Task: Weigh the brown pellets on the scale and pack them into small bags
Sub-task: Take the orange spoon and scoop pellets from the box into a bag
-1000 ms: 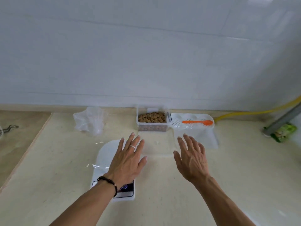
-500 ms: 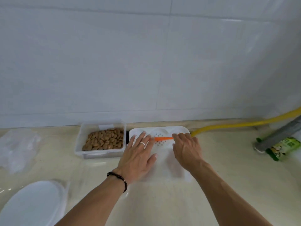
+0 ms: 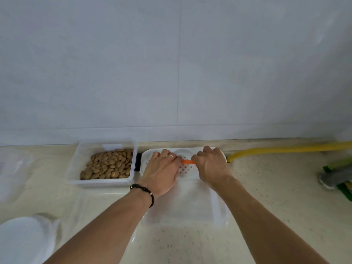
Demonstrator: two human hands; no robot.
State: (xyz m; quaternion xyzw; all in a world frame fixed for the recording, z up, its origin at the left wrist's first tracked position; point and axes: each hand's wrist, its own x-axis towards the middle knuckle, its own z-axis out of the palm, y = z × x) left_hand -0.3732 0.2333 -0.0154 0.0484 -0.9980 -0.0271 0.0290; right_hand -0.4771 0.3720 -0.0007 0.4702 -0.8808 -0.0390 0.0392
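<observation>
Now the right hand [image 3: 211, 166] pinched the orange scoop [image 3: 188, 161], presumably for the pellets [image 3: 109, 166]; left hand [image 3: 162, 168] steadied the tray [image 3: 182, 206], fingers relaxed.

Tan-brown oval pellets [image 3: 108, 166] are filling a clear plastic box [image 3: 76, 164] at centre left; an orange plastic spoon [image 3: 187, 161] is lying across a white perforated tray [image 3: 185, 170]; a yellow hose [image 3: 285, 150] is running along the right.

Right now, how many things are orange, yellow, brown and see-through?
Orange: 1, the spoon, under both hands.
Yellow: 1, the hose.
Brown: 1 heap of pellets.
See-through: 1, the pellet box.
Total: 4.
</observation>
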